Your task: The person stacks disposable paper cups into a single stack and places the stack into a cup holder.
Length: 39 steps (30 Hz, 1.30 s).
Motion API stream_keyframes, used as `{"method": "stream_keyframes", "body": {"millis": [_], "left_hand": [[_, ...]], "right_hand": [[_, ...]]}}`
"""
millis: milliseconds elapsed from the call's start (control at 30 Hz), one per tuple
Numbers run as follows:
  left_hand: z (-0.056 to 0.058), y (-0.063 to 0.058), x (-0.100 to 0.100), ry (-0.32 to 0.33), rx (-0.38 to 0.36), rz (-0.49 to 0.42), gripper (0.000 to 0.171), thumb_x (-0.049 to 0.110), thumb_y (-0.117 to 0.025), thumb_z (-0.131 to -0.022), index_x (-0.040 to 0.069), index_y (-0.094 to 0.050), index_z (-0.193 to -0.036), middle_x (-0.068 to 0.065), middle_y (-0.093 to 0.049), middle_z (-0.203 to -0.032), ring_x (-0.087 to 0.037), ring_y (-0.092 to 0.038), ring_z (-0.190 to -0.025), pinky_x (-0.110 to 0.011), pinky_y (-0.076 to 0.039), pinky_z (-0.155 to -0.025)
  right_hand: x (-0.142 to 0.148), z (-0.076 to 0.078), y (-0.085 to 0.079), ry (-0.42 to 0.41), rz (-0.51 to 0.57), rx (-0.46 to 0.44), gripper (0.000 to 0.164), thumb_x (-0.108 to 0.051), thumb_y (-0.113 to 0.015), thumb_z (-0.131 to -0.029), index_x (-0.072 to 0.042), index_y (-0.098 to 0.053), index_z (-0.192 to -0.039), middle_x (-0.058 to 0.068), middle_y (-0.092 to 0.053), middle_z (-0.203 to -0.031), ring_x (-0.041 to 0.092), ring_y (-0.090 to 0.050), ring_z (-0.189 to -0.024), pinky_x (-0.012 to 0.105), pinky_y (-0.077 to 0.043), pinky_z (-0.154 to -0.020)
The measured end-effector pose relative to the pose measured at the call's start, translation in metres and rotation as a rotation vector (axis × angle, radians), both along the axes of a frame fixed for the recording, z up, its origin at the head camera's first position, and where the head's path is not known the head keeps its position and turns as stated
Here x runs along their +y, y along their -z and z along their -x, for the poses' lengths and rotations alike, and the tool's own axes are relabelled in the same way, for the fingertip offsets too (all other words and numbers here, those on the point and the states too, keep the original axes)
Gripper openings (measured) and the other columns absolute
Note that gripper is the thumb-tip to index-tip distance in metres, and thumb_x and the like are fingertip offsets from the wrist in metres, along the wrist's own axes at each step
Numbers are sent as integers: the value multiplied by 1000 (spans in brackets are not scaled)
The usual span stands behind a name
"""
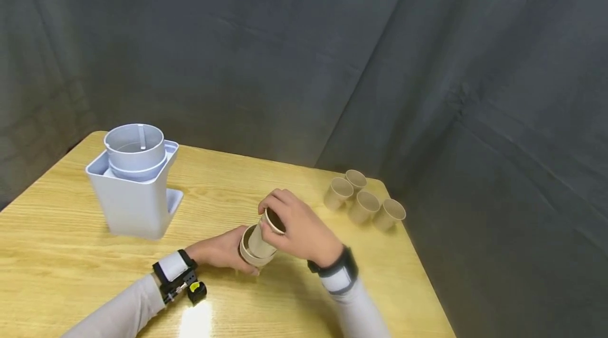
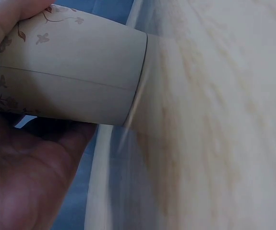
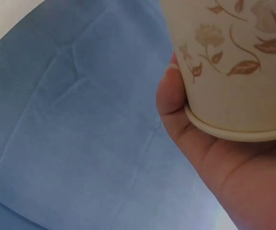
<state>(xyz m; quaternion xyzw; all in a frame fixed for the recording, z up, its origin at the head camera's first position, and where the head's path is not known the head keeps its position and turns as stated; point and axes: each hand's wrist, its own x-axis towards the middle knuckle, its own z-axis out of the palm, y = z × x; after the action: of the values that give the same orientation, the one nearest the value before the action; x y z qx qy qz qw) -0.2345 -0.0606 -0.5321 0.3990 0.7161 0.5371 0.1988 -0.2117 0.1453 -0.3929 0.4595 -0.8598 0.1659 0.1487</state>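
Near the middle of the table, my left hand (image 1: 222, 251) grips a beige paper cup (image 1: 257, 261) around its side. The left wrist view shows that paper cup (image 2: 85, 72) tilted, its plain lower part just above the wood and a brown leaf print nearer the fingers. My right hand (image 1: 304, 228) holds another paper cup (image 1: 259, 243) near its rim. This second cup's lower end sits inside the mouth of the left one, its base hidden. Leaves and flowers mark the right-hand paper cup (image 3: 238, 103) in the right wrist view.
A white box-shaped stand (image 1: 130, 208) with a round open cylinder (image 1: 135, 158) in its top stands at the left. Several paper cups (image 1: 363, 207) stand upright near the table's right edge. Dark cloth (image 1: 228, 63) hangs behind the wooden table (image 1: 214, 182).
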Motion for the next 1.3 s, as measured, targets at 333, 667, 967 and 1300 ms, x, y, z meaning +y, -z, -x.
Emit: {"method": "stream_keyframes", "body": {"millis": [333,667,967,1300], "left_hand": [[1,0,0,13,-18,-5,58,21,-86,-80,18,-56,-129,0,-66,-118,-17,-64,-107,-31,-50,-98],[1,-1,1,-10,19,18,83,25,-86,-81,17,-38,-148,1,-54,-138,-15,-57,-119,-29,-46,-104],[2,-1,2,9,16,16,68,23,-86,-81,16,-50,-139,2,-62,-129,-14,-61,-112,-29,-49,-102],[0,-1,1,4,5,9,70,24,-86,-81,14,-49,-139,2,-63,-129,-14,-62,-115,-29,-49,-103]], "right_hand": [[-9,1,4,-49,-29,61,21,-25,-62,-92,-14,-64,-111,-3,-60,-106,13,-54,-96,23,-48,-82],[-16,-5,12,-41,-173,-7,26,-29,-66,-94,-13,-67,-115,-2,-62,-111,13,-57,-101,25,-50,-87],[-16,-13,10,53,-259,-37,40,-36,-68,-93,-10,-66,-124,1,-64,-114,11,-61,-99,23,-54,-83],[-22,-13,19,93,-317,-89,49,-42,-71,-89,-7,-66,-122,0,-65,-102,7,-59,-85,19,-52,-73]]}}
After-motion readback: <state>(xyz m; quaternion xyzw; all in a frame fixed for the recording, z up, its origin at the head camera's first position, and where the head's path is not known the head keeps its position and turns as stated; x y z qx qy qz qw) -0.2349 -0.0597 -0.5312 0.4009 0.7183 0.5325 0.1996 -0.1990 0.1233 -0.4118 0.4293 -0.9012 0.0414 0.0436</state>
